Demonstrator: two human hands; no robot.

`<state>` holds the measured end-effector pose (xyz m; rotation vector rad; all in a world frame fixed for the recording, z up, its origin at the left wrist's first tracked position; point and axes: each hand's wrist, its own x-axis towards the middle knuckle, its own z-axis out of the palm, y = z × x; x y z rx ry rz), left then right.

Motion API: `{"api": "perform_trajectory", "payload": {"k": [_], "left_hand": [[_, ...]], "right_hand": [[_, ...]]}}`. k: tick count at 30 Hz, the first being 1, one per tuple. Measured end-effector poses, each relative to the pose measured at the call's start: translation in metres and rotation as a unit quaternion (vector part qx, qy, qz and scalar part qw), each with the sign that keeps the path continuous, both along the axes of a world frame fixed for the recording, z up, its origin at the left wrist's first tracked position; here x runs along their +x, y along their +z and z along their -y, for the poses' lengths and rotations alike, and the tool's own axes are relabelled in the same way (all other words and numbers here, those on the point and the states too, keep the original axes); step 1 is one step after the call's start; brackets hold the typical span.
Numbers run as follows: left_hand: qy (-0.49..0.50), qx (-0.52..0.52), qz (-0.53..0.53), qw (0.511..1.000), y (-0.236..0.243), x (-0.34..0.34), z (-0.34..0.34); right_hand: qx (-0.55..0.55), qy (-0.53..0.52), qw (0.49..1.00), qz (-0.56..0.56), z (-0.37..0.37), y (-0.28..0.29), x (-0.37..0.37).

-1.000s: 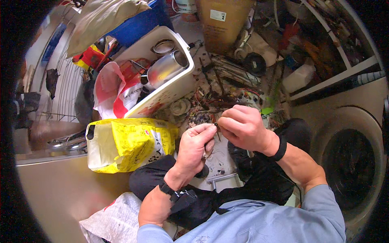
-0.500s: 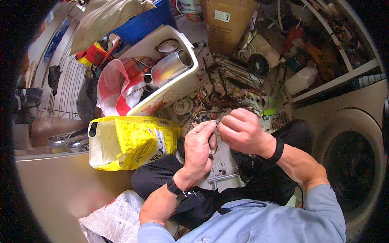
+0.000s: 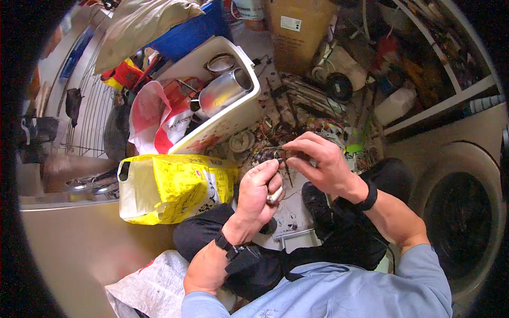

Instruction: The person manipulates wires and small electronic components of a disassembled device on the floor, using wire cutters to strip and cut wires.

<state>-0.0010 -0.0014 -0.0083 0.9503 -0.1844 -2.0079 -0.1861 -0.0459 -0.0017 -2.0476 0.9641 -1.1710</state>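
Btwn the thumb and index fingertip of the L hand (image 3: 260, 191), a small dark piece (image 3: 279, 160) is held, near ctr of view, above the littered floor. Its exact shape is too small to tell. L hand grip: narrow, pinched on the piece; the other fingers curl in, w/ a small pale item (image 3: 275, 195) showing at them. R hand (image 3: 321, 164) is just beside, to the R of the piece: thumb and index parted, fingers loosely bent. Cannot tell if its tips touch the piece.

Wrists: black watch (image 3: 230, 249) on L, black band (image 3: 368, 196) on R. Below: black trousers (image 3: 204, 228), legs bent, and a lt-blue shirt (image 3: 328, 291).

L of the hands: yellow bag (image 3: 185, 188), on its side, mouth facing L. Behind it: white bin (image 3: 233, 124), tilted in view, containing a metal cylinder (image 3: 225, 94) and a red-and-white bag (image 3: 151, 114). Beyond the bin: blue container (image 3: 196, 32), partly covered by a beige cloth (image 3: 140, 29).

Far side, ctr: mixed scrap (image 3: 268, 130) on the floor, then a cardboard box (image 3: 299, 42). R side: front-load machine w/ round dark door (image 3: 453, 217). Lower L: whitish sack (image 3: 151, 283).
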Motion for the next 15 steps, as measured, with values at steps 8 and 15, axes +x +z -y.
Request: {"api": "perform_trajectory", "payload": {"k": [8,15], "left_hand": [[-0.046,-0.020,-0.019,0.999,0.004,-0.005,-0.004],[-0.039,0.018,-0.032,0.999,0.010,-0.004,-0.003]], "right_hand": [[0.087,0.037,0.995,-0.014,0.000,-0.006,-0.006],[-0.016,0.018,0.999,-0.028,-0.001,-0.003,-0.005]]}}
